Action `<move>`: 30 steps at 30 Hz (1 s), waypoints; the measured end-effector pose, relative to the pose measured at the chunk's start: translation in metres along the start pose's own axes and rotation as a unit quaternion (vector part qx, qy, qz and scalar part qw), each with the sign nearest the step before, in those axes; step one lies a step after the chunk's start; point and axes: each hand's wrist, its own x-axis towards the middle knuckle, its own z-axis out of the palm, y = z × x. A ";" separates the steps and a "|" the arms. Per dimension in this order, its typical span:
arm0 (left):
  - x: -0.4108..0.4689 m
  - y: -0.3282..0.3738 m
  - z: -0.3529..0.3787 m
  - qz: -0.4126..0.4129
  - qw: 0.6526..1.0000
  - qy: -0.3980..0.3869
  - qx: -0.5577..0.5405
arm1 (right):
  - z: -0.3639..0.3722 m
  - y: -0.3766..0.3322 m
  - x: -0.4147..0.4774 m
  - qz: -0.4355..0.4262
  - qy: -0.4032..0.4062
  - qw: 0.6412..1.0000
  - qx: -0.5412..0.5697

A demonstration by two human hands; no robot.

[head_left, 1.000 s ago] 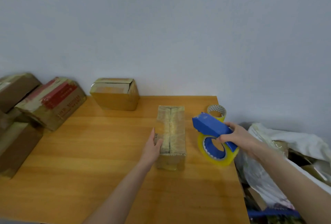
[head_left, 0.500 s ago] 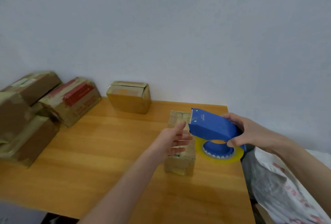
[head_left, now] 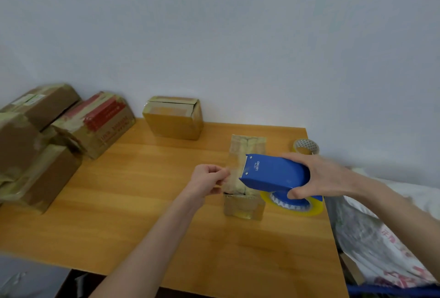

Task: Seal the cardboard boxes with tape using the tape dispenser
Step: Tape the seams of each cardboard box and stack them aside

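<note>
A small narrow cardboard box (head_left: 245,204) with glossy tape along its top stands on the wooden table (head_left: 142,202). My right hand (head_left: 321,176) grips the blue tape dispenser (head_left: 273,173), held above the box's near end, with its yellowish tape roll (head_left: 297,206) underneath. My left hand (head_left: 207,179) pinches the clear free end of tape (head_left: 232,173) just left of the dispenser's mouth, over the box's left side.
Another cardboard box (head_left: 173,119) sits at the table's back by the wall. Several taped boxes (head_left: 47,140) are piled at the left. A spare tape roll (head_left: 306,146) lies at the back right corner. White plastic bags (head_left: 381,238) lie beyond the table's right edge.
My left hand went from lying open beside the box to pinching the tape end. The dispenser swung over the box with its mouth facing left.
</note>
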 end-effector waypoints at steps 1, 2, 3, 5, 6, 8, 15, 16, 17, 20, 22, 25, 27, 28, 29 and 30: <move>0.001 -0.003 -0.011 -0.002 1.000 0.015 0.003 | -0.002 0.006 -0.004 0.008 0.002 1.000 -0.002; 0.002 -0.008 -0.023 -0.009 0.999 0.030 0.006 | -0.004 0.013 -0.009 0.018 0.004 1.000 -0.007; 0.002 -0.013 -0.034 -0.020 0.999 0.044 0.008 | -0.007 0.020 -0.014 0.030 0.003 0.999 -0.012; 0.003 -0.025 -0.047 -0.041 0.997 0.057 0.020 | -0.008 0.034 -0.020 0.058 -0.008 0.998 -0.009; 0.003 -0.030 -0.046 -0.048 0.997 0.056 0.025 | -0.007 0.040 -0.023 0.071 -0.017 0.997 -0.005; 0.004 -0.038 -0.040 -0.053 0.997 0.054 0.030 | 0.000 0.049 -0.026 0.083 -0.029 0.996 -0.005; 0.012 -0.048 -0.032 -0.054 0.995 0.073 0.045 | 0.013 0.067 -0.020 0.098 -0.020 0.995 -0.012; 0.013 -0.051 -0.031 -0.053 0.995 0.073 0.051 | 0.014 0.068 -0.019 0.102 -0.025 0.994 -0.016; 0.014 -0.053 -0.029 -0.052 0.994 0.073 0.057 | 0.016 0.069 -0.018 0.105 -0.030 0.994 -0.021; 0.019 -0.060 -0.025 -0.056 0.992 0.083 0.071 | 0.026 0.074 -0.015 0.121 -0.037 0.991 -0.043; 0.023 -0.064 -0.022 -0.056 0.991 0.084 0.085 | 0.033 0.074 -0.012 0.127 -0.032 0.990 -0.044; 0.028 -0.074 -0.018 -0.057 0.989 0.084 0.104 | 0.042 0.071 -0.006 0.130 -0.034 0.991 -0.016; 0.030 -0.078 -0.011 -0.055 0.988 0.083 0.117 | 0.048 0.072 -0.004 0.132 -0.039 0.990 0.002; 0.032 -0.080 -0.006 -0.053 0.987 0.078 0.130 | 0.050 0.073 -0.004 0.133 -0.041 0.990 0.009; 0.033 -0.081 -0.002 -0.052 0.984 0.067 0.157 | 0.051 0.074 -0.004 0.136 -0.041 0.990 0.014; 0.033 -0.082 0.000 -0.054 0.976 0.047 0.204 | 0.052 0.074 -0.004 0.139 -0.039 0.989 0.015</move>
